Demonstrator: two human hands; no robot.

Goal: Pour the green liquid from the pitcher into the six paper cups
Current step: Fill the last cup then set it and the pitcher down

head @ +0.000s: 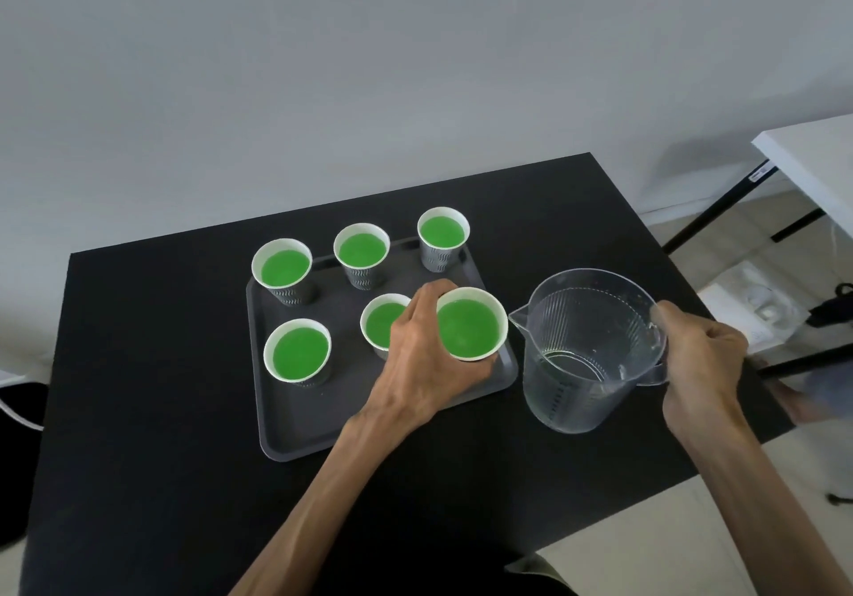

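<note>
The pitcher (586, 355) is found upright on the black table (138, 457), just right of the tray (286, 438), and appears drained, with at most a faint residue at its base. Its handle is gripped by the right hand (701, 364). All six paper cups (301, 355) are seen holding green liquid. Five stand on the tray; the near-right cup (471, 325) is grasped at its side by the left hand (424, 355), at the tray's right edge. Whether it is resting or lifted cannot be told. Pouring is judged complete; only setting down and release appear outstanding.
</note>
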